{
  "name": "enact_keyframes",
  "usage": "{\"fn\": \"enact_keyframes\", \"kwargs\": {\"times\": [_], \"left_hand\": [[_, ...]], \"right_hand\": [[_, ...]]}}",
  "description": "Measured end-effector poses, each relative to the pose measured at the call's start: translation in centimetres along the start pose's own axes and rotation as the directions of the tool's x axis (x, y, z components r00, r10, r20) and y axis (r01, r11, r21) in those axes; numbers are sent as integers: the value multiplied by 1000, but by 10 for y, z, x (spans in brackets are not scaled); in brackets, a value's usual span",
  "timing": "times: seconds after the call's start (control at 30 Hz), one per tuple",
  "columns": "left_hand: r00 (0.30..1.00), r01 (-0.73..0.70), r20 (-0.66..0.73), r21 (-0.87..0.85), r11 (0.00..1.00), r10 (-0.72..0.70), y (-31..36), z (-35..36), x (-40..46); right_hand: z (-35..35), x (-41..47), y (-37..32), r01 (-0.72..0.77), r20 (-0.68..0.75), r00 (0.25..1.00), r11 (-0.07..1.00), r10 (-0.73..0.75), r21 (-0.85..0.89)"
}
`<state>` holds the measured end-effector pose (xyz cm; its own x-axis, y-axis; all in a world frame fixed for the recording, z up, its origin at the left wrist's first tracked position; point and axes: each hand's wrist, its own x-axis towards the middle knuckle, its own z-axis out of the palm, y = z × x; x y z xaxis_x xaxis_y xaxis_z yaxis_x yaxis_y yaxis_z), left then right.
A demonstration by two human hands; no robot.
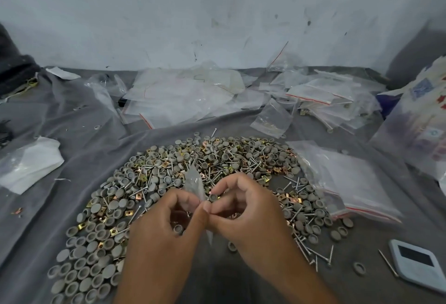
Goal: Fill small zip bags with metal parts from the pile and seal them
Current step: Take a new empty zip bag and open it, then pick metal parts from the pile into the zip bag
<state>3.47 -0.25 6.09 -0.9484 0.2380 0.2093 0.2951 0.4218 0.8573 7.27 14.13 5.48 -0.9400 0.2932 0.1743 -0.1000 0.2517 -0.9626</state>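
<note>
Head view, hands: the left hand point(166, 221) and right hand point(243, 209) meet over the near edge of the pile point(193, 171); both pinch a small clear bag point(194, 184) between thumb and fingertips, its far end standing up beyond them.
Cap: a grey cap point(213, 198) sits at the right fingertips, at the bag's edge; whether it is inside yet cannot be told.
Bag state: looks nearly empty and not sealed, so this one is judged to be at the filling step.
Pile: caps, screws and brass clips spread beyond and to both sides of the hands on the grey cloth point(79, 149); a large amount is left.
Done so far: red-striped bags point(311, 94) lie well beyond the hands to the right; some seem to hold parts, the count unclear.
Spare bags: a stack point(347, 180) lies just right of the hands.
Judgement: early to mid task.
</note>
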Motion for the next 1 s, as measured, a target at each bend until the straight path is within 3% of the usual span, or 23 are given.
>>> {"fn": "enact_keyframes", "kwargs": {"times": [0.13,0.27,0.4,0.57,0.67,0.8,1.0], "left_hand": [[1000,-2,-22,-8,1000,2,3,-2,1],[989,-23,-144,101,995,38,1,-4,3],[962,-23,-263,168,985,68,-2,-2,1],[915,-88,-346,332,939,208,6,-2,-2],[914,-136,-314,360,923,257,7,3,-4],[926,-213,-236,319,923,296,5,11,-5],[926,-231,-190,401,886,327,0,7,-4]], "right_hand": [[-4,2,-1,-61,18,998,997,60,46],[-7,3,-1,-95,-12,995,990,97,100],[-4,2,2,-69,-138,988,998,68,-6],[-6,3,5,15,-269,961,982,-66,-190],[-3,2,6,14,-225,973,987,-50,-161],[7,0,2,-39,-71,997,999,41,23],[6,2,0,-39,-104,994,998,44,47]]}}
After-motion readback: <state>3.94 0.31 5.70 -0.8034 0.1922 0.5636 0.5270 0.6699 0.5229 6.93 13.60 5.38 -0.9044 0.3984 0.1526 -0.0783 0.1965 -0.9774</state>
